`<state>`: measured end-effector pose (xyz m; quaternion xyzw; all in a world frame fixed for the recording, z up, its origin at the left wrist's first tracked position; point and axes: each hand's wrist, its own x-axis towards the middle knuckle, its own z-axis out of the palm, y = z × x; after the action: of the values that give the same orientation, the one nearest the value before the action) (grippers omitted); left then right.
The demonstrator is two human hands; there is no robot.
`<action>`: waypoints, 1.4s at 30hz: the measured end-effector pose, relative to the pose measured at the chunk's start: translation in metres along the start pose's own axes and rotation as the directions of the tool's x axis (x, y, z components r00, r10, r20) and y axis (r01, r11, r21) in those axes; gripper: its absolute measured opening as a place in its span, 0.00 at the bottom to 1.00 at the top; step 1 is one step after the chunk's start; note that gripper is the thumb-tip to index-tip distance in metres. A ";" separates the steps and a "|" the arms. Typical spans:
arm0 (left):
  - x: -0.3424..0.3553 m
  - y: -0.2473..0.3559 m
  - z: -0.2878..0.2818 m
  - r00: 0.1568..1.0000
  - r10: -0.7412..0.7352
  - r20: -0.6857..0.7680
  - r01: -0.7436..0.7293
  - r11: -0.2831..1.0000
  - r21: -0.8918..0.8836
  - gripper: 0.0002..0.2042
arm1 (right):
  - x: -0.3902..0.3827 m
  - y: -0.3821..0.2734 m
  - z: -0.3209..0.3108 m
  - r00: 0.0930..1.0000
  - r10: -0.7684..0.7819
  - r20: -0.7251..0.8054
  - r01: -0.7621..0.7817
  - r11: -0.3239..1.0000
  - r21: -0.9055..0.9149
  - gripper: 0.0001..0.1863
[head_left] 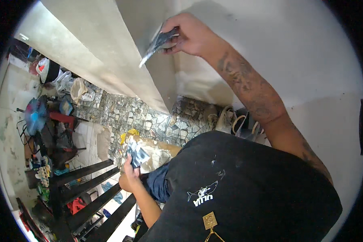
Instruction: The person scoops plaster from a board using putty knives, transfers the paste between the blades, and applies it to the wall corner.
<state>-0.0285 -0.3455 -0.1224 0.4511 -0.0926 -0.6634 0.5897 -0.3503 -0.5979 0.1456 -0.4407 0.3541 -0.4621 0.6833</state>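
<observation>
My right hand (pixel 185 35), raised at the top, is closed round a putty knife (pixel 154 46) with a dark handle. Its blade tip lies at or very near the vertical edge of a pale wall column (pixel 143 60); whether it touches, I cannot tell. Lower down, by my knee, my left hand (pixel 131 172) grips a second flat, wide-bladed tool (pixel 138 155), which looks like a putty knife smeared with pale paste. Part of its handle is hidden by my fingers.
Beneath me is a plank or board (pixel 159 157) splashed with white paste, with a yellow item (pixel 129 135) beside it. A dark slatted railing (pixel 86 171) stands at lower left. Beyond are a blue fan (pixel 35 115) and plastic bags (pixel 80 89) on the stone-patterned floor (pixel 121 113).
</observation>
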 end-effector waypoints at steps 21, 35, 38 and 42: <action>-0.007 -0.004 0.264 0.975 0.220 0.004 -0.218 0.970 -0.106 0.11 | -0.124 0.109 -0.037 0.903 -0.346 0.255 0.422 0.825 -0.376 0.26; -0.038 0.030 0.155 0.937 0.331 -0.116 -0.345 0.928 -0.143 0.15 | -0.076 0.339 -0.213 0.868 0.428 0.251 0.197 0.168 -0.966 0.21; -0.043 0.031 0.111 0.929 0.329 -0.169 -0.349 0.931 -0.110 0.15 | -0.052 0.363 -0.212 0.941 0.226 0.254 0.200 0.235 -0.951 0.19; -0.055 0.020 0.048 0.921 0.298 -0.250 -0.319 0.947 -0.048 0.15 | -0.014 0.385 -0.183 0.964 0.101 0.245 0.208 0.289 -0.935 0.20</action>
<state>-0.0546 -0.3228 -0.0548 0.4813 -0.0616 -0.5066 0.7127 -0.3950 -0.5636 -0.2773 -0.8277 0.4523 -0.1211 0.3093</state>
